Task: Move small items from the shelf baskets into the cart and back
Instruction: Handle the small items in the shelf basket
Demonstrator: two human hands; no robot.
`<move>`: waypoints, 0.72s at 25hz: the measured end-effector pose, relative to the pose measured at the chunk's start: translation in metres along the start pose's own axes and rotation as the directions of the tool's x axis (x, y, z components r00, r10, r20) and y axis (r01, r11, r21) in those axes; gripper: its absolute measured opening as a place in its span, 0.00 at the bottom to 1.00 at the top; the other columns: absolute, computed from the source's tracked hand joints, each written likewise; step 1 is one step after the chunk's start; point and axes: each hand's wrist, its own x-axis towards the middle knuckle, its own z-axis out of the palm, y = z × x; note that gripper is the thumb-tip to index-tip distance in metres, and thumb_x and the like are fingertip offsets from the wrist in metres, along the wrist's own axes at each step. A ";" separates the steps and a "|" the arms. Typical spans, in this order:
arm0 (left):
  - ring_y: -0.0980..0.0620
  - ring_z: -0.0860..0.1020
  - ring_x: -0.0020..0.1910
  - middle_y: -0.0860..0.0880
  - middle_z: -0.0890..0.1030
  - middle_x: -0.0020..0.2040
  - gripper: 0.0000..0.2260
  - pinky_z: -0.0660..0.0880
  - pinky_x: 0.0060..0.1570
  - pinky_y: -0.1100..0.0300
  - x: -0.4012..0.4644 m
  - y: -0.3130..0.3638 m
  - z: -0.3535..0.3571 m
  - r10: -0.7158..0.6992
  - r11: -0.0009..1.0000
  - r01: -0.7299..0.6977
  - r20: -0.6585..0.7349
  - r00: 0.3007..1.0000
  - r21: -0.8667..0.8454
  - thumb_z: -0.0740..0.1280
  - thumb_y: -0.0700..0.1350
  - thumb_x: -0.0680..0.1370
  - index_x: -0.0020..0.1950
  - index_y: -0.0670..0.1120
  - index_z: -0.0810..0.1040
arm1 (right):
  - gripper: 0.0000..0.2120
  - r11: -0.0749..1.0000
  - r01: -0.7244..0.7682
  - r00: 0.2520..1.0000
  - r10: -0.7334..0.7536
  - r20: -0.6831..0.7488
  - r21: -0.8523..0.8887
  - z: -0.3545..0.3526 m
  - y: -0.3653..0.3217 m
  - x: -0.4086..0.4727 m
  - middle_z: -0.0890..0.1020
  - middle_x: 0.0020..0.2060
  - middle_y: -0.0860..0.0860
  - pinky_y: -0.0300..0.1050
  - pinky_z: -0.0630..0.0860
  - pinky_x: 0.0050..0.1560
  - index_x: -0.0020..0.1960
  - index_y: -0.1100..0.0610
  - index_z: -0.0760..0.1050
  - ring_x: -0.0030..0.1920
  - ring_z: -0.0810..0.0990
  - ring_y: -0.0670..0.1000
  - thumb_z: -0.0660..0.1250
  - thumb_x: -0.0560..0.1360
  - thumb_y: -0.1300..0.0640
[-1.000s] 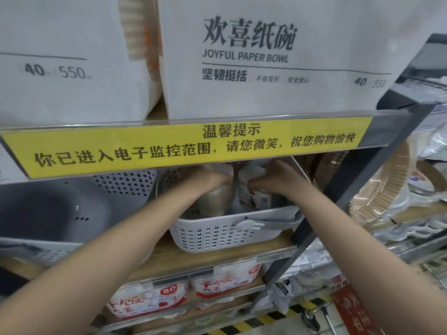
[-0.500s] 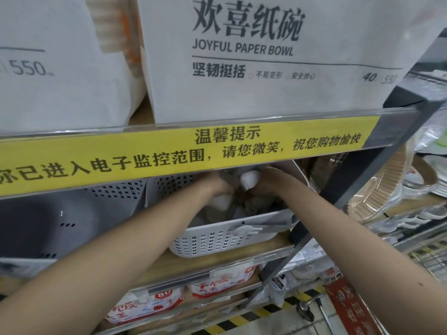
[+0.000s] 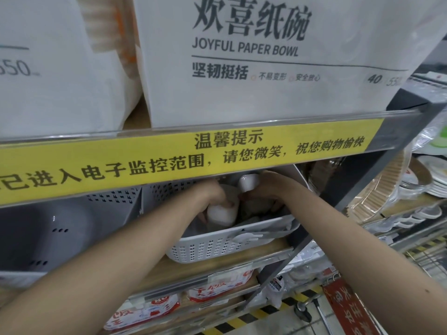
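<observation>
Both hands are inside the white perforated basket [image 3: 217,247], which sits on the wooden shelf board directly beneath the yellow notice strip [image 3: 183,163]. The left hand [image 3: 212,194] is curled round a small white cup-shaped item [image 3: 221,213], held low in the basket, near its front wall. The right hand [image 3: 263,189] reaches in from the right; a second small white cup [image 3: 249,182] shows at its fingers, just under the strip's lower edge — whether those fingers grip it or only touch it cannot be told, since the strip and the wrist hide them.

Clearance is tight: the strip overhangs the basket's mouth, leaving only a narrow opening between the strip's bottom edge and the basket's front rim. Both forearms pass through this opening side by side. A grey bin [image 3: 60,233] stands just left of the basket, touching or nearly so. A dark metal upright [image 3: 377,177] slants just right of the basket. Large white paper-bowl packs [image 3: 266,68] rest on the shelf above the strip.
</observation>
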 end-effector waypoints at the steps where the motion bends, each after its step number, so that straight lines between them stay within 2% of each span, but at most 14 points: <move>1: 0.34 0.72 0.62 0.36 0.68 0.68 0.30 0.76 0.54 0.40 0.001 0.000 0.001 -0.017 1.000 0.017 0.011 1.000 0.014 0.71 0.45 0.75 0.72 0.39 0.63 | 0.40 0.999 -0.005 1.000 0.004 0.002 0.037 0.000 0.001 0.002 0.79 0.57 0.59 0.55 0.80 0.51 0.71 0.62 0.64 0.52 0.81 0.60 0.75 0.67 0.44; 4: 0.35 0.71 0.63 0.37 0.68 0.69 0.31 0.77 0.53 0.41 0.004 -0.001 -0.001 -0.040 0.999 0.040 0.053 0.998 0.005 0.72 0.45 0.74 0.72 0.41 0.63 | 0.37 0.995 -0.016 1.000 0.016 0.009 0.097 -0.001 0.000 0.001 0.80 0.54 0.60 0.57 0.81 0.49 0.69 0.62 0.67 0.49 0.81 0.61 0.76 0.67 0.47; 10: 0.36 0.69 0.66 0.39 0.65 0.72 0.31 0.77 0.54 0.42 0.007 -0.001 -0.001 -0.047 0.999 0.047 0.056 0.997 0.001 0.71 0.46 0.75 0.74 0.41 0.61 | 0.37 0.998 -0.038 0.998 0.036 0.042 0.042 -0.003 -0.002 0.005 0.76 0.62 0.60 0.57 0.76 0.58 0.70 0.63 0.66 0.57 0.77 0.61 0.74 0.69 0.45; 14: 0.37 0.73 0.62 0.39 0.67 0.70 0.32 0.78 0.52 0.43 0.011 -0.001 -0.001 -0.048 0.998 0.044 0.076 0.996 0.052 0.71 0.49 0.74 0.74 0.42 0.62 | 0.33 0.999 -0.044 0.997 0.043 0.068 0.020 -0.004 -0.001 0.005 0.78 0.58 0.60 0.54 0.78 0.54 0.67 0.64 0.69 0.54 0.79 0.60 0.73 0.70 0.46; 18: 0.35 0.71 0.63 0.39 0.65 0.71 0.31 0.78 0.52 0.41 0.013 -0.001 -0.001 -0.056 0.998 0.057 0.093 0.994 -0.004 0.72 0.47 0.74 0.73 0.41 0.63 | 0.35 1.000 -0.020 0.997 0.018 0.075 0.022 -0.005 0.000 0.003 0.78 0.58 0.60 0.55 0.78 0.55 0.69 0.63 0.67 0.54 0.79 0.60 0.73 0.70 0.47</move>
